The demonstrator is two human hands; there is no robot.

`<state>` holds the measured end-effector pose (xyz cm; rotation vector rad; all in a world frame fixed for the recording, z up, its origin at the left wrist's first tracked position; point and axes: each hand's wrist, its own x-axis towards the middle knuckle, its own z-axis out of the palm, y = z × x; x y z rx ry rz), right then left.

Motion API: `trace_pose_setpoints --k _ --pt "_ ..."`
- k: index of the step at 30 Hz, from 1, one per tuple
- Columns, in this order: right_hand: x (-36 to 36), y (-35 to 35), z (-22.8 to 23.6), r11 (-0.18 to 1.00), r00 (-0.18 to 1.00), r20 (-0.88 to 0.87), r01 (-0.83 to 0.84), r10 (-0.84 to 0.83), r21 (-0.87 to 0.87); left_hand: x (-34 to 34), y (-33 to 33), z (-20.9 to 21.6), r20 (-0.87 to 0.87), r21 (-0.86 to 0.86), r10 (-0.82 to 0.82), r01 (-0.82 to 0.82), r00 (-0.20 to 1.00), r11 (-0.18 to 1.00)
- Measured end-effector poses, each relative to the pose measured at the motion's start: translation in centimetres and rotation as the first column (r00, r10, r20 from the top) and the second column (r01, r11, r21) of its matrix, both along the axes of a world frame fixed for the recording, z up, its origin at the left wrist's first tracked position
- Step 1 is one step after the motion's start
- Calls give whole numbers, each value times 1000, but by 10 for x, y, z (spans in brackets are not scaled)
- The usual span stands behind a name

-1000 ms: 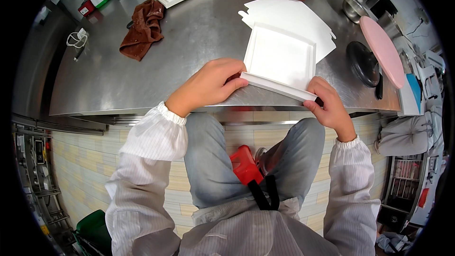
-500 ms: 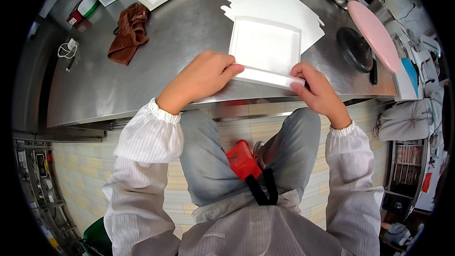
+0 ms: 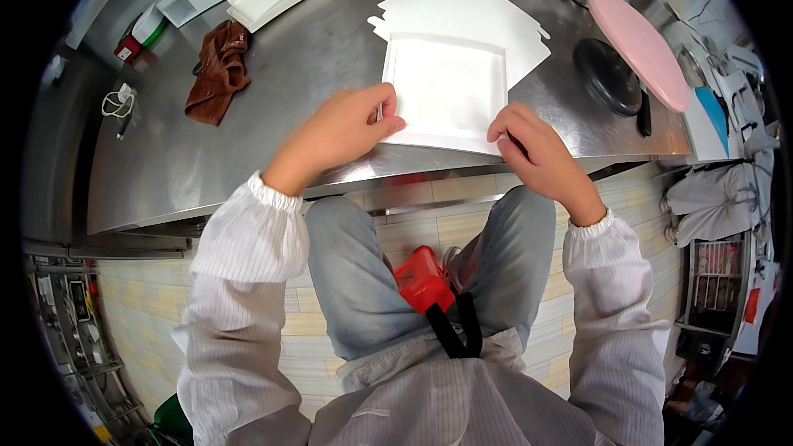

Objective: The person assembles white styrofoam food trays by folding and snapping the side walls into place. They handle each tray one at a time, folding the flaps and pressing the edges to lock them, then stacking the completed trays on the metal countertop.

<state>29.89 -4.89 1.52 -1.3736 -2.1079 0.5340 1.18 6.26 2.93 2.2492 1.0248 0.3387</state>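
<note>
Left hand (image 3: 351,124) is gripping the near left corner of a white cardboard tray (image 3: 446,83), thumb and fingers closing on its rim, while the right hand (image 3: 533,149) is pinching the near right corner. Between them, the tray is resting at the front edge of the metal table (image 3: 314,58), its far side overlapping some flat white sheets (image 3: 471,4). Brown cloth (image 3: 219,74) is lying crumpled well to the left; a round black lid (image 3: 605,74) is sitting to the right, beside a pink disc (image 3: 636,49).
</note>
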Motion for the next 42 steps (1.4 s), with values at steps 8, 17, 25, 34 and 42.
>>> trace_pose_setpoints --k 8,17,25,34,42 --pt "1 -15 -24 962 1000 25 3 -10 274 -6 -36 -36 108 616 6 -72 994 785" --pt "-13 -20 -40 837 965 208 19 -157 546 -17 -43 -41 238 611 -200 13 950 791" --pt "-16 -16 -36 810 929 314 -26 -196 586 -19 -36 -39 176 648 -246 76 953 758" --pt "-56 -3 -28 883 928 346 -41 -140 467 3 -49 -47 161 753 -184 0 970 658" --pt "-42 -10 -8 894 882 458 -112 -112 434 -12 -40 -23 -45 729 -137 127 989 673"
